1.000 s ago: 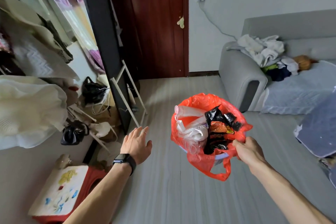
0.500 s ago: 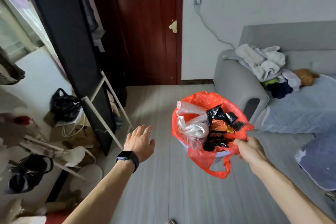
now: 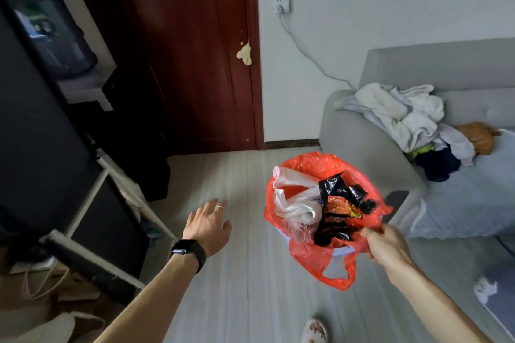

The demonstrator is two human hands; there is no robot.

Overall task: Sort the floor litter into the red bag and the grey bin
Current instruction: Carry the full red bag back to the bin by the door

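Door [image 3: 195,50] closer; red bag [image 3: 315,163] crinkled, stuffed with white plastic [image 3: 295,205], black wrappers [image 3: 334,189].

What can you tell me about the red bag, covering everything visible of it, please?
The red bag is thin, crinkled, glossy plastic, its mouth wide open and facing up. The right hand pinches its near rim, holding it up over the floor. One loop handle hangs free below. Inside lie pale plastic pieces and black-and-orange wrappers.
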